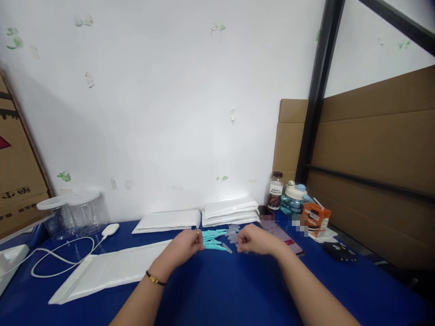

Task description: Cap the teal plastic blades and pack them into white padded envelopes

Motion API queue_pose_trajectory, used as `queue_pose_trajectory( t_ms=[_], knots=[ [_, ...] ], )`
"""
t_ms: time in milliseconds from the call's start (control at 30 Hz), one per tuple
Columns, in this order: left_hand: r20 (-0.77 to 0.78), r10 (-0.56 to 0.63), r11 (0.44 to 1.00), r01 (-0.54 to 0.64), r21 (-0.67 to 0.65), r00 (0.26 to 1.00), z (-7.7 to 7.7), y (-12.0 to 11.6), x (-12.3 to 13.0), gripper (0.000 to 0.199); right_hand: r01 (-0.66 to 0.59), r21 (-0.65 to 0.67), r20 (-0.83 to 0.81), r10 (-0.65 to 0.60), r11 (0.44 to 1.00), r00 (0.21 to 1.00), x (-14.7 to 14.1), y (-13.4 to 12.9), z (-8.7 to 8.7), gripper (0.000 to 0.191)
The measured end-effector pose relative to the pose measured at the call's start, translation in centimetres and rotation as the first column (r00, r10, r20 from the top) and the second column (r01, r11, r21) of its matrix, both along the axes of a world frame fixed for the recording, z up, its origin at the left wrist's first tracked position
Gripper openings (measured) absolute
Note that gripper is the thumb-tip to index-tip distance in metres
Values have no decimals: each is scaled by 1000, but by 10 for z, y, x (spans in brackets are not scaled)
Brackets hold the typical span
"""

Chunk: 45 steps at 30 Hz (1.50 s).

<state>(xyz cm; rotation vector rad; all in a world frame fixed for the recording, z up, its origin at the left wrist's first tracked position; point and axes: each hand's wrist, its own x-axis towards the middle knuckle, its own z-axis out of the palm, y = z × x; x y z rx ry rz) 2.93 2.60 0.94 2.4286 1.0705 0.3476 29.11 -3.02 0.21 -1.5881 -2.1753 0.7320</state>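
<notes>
Several thin turquoise sticks (212, 239) lie on the blue table (217, 290), with small translucent caps (233, 233) just to their right. At the left end of the sticks is my left hand (188, 244), its fingers curled together; what they hold, if anything, is hidden. My right hand (251, 239) is beside the translucent caps with thumb and fingertips pinched, and anything between them is too small to make out. The two hands are apart, with the sticks and caps between them.
White padded envelopes (231, 211) are stacked by the wall, and a long one (115, 269) lies left. A cable (64, 262) and clear jars (84, 213) stand farther left. At right are a phone (283, 237), bottle (275, 192), blue jug (292, 201) and orange carton (316, 219).
</notes>
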Motion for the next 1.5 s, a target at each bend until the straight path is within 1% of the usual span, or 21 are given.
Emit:
queue_pose_trajectory(
  t_ms=[33,100,167,200,267,367,433,533,633,700,767,833,867,933,1133,1267,1367,1433,1500],
  knots=[
    [27,30,999,-29,-24,999,1,3,-4,12,71,63,2,-71,996,997,2,3,0,12],
    [87,57,996,-50,-76,995,0,8,-9,14,206,177,22,-213,962,977,2,9,-1,13],
    [131,45,994,-32,-101,990,-1,10,-9,15,273,266,49,-296,924,954,-2,13,-3,15],
    [140,35,995,-20,-102,990,-1,10,-9,16,279,294,52,-307,914,950,-6,13,-4,16],
    [135,30,997,-20,-73,990,-2,9,-6,16,249,314,52,-278,916,959,-16,13,-8,18],
    [103,42,999,-44,17,994,-3,9,-4,20,161,279,108,-197,947,974,-32,11,-16,18],
    [75,28,998,-32,53,997,-3,11,-4,24,124,263,145,-166,957,975,-38,10,-21,16],
    [33,-6,996,3,86,999,-2,12,-4,34,90,247,127,-124,965,984,-39,11,-26,10],
    [24,-5,994,2,111,1000,0,11,-3,40,70,235,88,-93,969,992,-32,13,-25,6],
    [40,-3,995,-1,98,999,1,10,-3,40,107,228,1,-110,968,994,-27,13,-23,6],
    [60,-8,997,4,79,998,2,9,-3,39,153,202,-164,-120,968,979,-23,13,-19,8],
    [66,-10,998,6,67,998,1,9,-3,40,166,167,-338,-101,972,936,-22,14,-16,11],
    [62,-5,998,1,65,998,1,10,-3,40,161,154,-399,-88,975,913,-22,14,-15,12],
    [46,7,998,-10,64,999,0,10,-3,40,154,155,-461,-66,976,885,-24,14,-14,14],
    [43,-9,996,6,85,999,2,8,-2,40,138,175,-451,-45,975,891,-34,13,-15,12],
    [26,-44,995,41,94,999,0,3,4,38,82,134,-465,-10,988,885,-38,8,-13,13],
    [31,-84,996,83,39,996,-6,-4,11,36,31,70,-437,3,997,899,-37,4,-11,14],
    [18,-111,994,112,-20,994,-10,-8,13,35,-2,38,-383,16,999,923,-35,1,-11,14],
    [-22,-133,990,132,-44,991,-13,-10,14,35,-58,-12,-315,51,998,948,-33,0,-12,16]
  ],
)
